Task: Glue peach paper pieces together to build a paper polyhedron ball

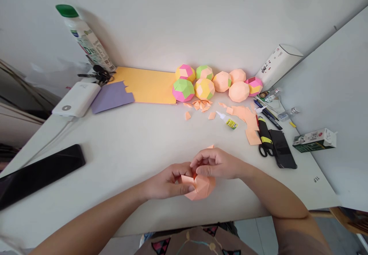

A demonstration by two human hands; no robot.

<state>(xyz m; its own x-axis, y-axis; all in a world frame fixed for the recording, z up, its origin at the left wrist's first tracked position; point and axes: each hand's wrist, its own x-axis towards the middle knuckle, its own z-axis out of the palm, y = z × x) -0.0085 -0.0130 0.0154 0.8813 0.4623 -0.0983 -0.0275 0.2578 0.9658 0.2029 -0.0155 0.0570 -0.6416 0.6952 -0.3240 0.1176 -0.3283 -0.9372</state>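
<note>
the left hand pinches the peach paper ball; the right hand curls its fingers, maybe pinching too. squeezing hard could crush it.

Illumination is bright and diffuse; a soft shadow falls on the wall beside the bottle at 10 o'clock, and the desk dims toward 6 o'clock. Wide-angle distortion tilts the bottle and the white box at 2 o'clock outward; the bottle's fine print renders soft.
</note>
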